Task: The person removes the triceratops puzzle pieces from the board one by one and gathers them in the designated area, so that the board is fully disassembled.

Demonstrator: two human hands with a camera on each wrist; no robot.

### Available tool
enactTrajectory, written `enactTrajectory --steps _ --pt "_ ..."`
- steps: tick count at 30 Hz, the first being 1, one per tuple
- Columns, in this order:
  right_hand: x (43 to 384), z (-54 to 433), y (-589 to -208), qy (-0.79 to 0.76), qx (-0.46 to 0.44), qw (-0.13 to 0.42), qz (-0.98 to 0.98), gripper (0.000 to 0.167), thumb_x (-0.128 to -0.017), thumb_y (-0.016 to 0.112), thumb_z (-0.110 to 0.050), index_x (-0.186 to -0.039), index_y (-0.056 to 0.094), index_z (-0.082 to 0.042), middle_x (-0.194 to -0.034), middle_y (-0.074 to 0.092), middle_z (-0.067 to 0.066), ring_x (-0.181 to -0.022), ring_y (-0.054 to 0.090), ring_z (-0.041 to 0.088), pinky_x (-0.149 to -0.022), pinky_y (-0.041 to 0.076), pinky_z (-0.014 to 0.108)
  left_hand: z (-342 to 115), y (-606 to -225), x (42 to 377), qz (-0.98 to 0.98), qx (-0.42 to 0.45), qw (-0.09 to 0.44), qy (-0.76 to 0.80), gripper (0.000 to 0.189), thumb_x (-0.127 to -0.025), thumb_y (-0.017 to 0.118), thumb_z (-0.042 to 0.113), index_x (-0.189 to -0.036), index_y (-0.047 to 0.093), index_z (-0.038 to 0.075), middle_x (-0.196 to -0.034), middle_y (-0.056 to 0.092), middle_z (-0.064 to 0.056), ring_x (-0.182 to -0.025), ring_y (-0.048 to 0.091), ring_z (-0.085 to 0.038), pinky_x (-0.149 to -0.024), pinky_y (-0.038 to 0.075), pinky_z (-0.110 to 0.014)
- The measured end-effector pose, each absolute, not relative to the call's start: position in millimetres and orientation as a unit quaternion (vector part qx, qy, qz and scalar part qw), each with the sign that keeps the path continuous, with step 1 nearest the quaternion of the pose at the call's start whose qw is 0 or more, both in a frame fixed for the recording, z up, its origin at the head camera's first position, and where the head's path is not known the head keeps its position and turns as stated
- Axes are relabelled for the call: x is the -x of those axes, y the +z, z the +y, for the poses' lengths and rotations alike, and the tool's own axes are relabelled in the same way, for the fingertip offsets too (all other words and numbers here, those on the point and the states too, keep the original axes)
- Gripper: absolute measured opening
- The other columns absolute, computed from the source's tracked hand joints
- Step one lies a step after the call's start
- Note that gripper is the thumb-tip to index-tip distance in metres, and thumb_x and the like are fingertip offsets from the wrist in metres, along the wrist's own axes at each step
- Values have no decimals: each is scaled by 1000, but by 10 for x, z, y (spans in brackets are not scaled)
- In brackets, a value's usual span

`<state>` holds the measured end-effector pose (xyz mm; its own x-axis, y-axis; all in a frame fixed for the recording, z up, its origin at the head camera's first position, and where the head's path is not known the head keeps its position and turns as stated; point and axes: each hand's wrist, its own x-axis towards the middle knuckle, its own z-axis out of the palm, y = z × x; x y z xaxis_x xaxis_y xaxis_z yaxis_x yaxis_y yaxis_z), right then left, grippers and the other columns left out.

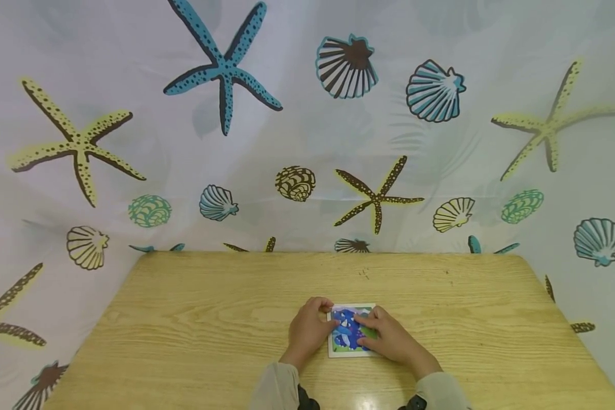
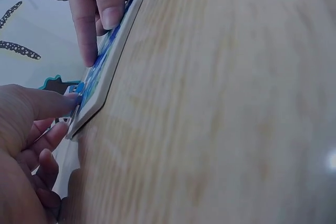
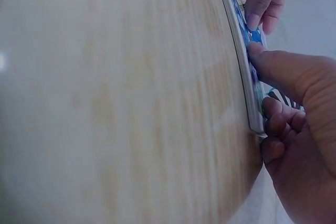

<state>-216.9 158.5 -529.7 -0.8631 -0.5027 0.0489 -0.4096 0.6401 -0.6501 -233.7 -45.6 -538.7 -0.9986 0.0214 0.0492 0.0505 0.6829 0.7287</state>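
Note:
A small square jigsaw puzzle (image 1: 345,330) with a blue cartoon dinosaur and a pale frame lies flat on the wooden table. My left hand (image 1: 309,327) holds its left side, the thumb on the picture and the other fingers curled at the upper-left edge. A small blue part (image 2: 79,87) shows by the left thumb; whether it is a loose piece I cannot tell. From the right, my right hand (image 1: 392,337) presses on the picture with index finger and thumb spread apart. In the right wrist view, its remaining fingers (image 3: 275,124) bend beside the puzzle's edge.
The wooden table (image 1: 200,319) stretches out around the puzzle on both sides. Behind it and at its sides hangs a pale cloth (image 1: 297,131) printed with starfish and shells. Dark wrist straps (image 1: 307,398) show at the sleeve ends.

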Motion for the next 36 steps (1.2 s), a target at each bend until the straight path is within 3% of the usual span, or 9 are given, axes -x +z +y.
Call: enactTrajectory --steps 6,16,36 --pt "2177 1572 -5302 -337 254 65 904 51 -88 68 -25 -132 55 -3 -84 32 -3 -68 30 9 -62 30 23 -463 -5384 2362 -903 4 20 -430 15 -83 72 26 -96 66 21 -87 64 11 -84 59 -12 -77 44 -36" --pt "2173 1563 -5322 -337 250 62 906 51 -88 68 -26 -132 55 -3 -85 33 -2 -68 30 10 -62 30 23 -474 -5348 2386 -875 -25 25 -483 5 -84 70 20 -88 70 18 -80 65 7 -76 58 -12 -70 44 -33" --pt "2156 1588 -5309 -342 246 69 904 52 -88 67 -26 -133 53 -3 -85 32 -2 -67 29 9 -61 30 23 -1056 -5364 2432 -771 -75 14 -633 14 -84 69 7 -96 69 0 -87 65 -4 -78 54 -11 -67 45 -23"
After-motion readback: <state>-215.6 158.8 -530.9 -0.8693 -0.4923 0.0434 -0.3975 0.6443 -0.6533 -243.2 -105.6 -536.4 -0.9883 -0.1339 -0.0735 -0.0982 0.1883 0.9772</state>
